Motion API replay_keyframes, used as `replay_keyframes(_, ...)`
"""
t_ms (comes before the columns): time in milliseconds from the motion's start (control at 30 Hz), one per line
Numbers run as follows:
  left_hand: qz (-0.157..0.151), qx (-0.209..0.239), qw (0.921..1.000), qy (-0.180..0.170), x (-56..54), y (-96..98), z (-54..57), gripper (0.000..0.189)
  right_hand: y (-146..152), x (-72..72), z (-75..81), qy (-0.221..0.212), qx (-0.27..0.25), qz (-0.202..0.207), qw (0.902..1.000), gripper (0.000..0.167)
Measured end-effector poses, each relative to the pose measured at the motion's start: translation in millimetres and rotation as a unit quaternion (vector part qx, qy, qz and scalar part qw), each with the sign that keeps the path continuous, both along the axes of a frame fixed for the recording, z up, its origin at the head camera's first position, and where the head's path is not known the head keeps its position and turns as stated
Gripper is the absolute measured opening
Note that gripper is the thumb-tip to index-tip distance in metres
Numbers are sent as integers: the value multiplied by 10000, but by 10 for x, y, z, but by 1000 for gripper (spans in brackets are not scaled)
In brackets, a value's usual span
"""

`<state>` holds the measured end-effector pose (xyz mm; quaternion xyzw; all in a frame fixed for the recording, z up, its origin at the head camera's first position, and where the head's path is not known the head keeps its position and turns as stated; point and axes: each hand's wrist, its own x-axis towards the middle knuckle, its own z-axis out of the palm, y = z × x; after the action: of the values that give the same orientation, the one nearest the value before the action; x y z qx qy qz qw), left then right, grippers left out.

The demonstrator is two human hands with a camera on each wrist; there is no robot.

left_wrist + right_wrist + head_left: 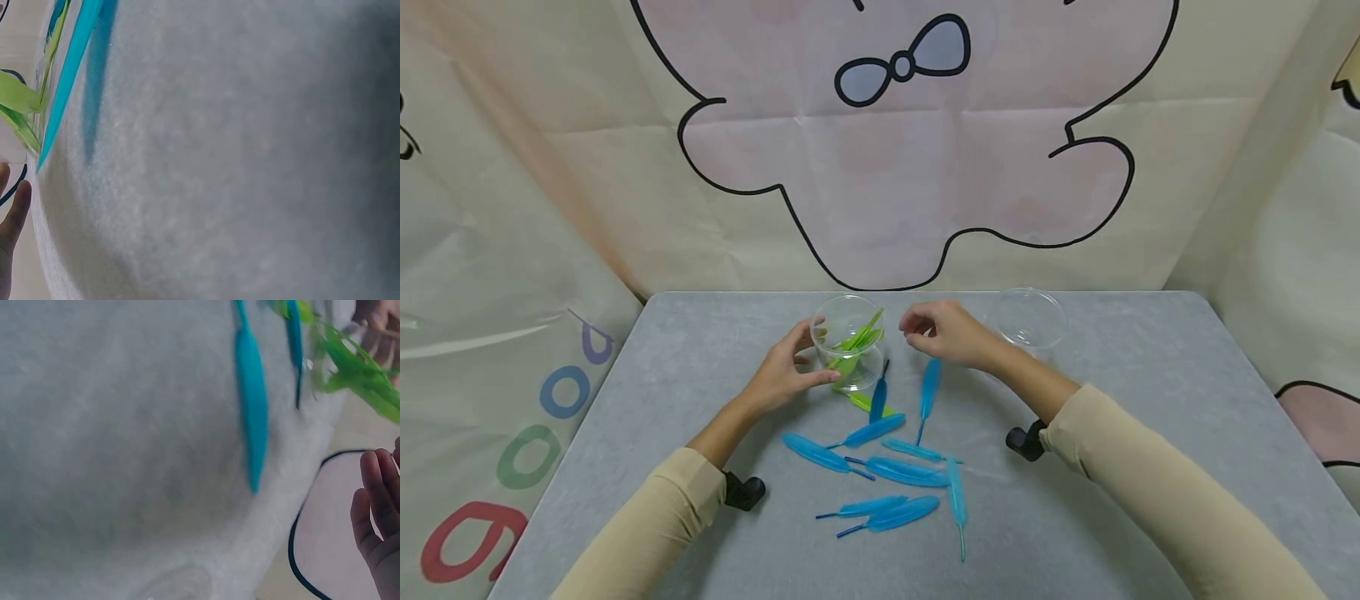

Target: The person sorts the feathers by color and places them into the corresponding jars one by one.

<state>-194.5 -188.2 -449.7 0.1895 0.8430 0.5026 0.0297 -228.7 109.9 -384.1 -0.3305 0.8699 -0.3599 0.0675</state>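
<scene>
A clear round jar (850,379) with green feathers (857,340) in it stands toward the back of the table. My left hand (786,371) holds it from the left, thumb in front and fingers along its far side. To the right of the jar, my right hand (943,333) hovers with loosely curled fingers and nothing visible in them; the right wrist view shows its fingers (375,481) near green feathers (359,378). A blue feather (929,387) lies below that hand. Against the jar's base are a dark blue feather (878,400) and a green feather (859,402).
A second clear jar (1030,317) stands at the back right, behind my right forearm. Several blue feathers lie scattered in the middle, among them a broad feather (906,472) and a turquoise feather (957,500). The grey table (715,550) meets a printed cloth wall (872,200).
</scene>
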Motion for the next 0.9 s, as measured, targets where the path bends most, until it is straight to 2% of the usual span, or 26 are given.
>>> replay_keyframes(100, 12, -17, 10000, -10, -2, -4, -2, 91, -46, 53, -87, -50, 26, 164, 9998, 12)
replay_keyframes(333, 13, 17, 9999, -121, 189, 110, 365, 84, -177, 173, -276, -230, 43, 577, 9981, 13)
replay_keyframes(733, -15, 31, 10000, -73, 189, 110, 360, 84, -356, 300, -460, -533, 79, 1149, 9919, 15)
replay_keyframes(900, -43, 33, 10000, -75, 191, 102, 362, 84, -420, 342, -481, -554, 150, 1157, 9916, 16)
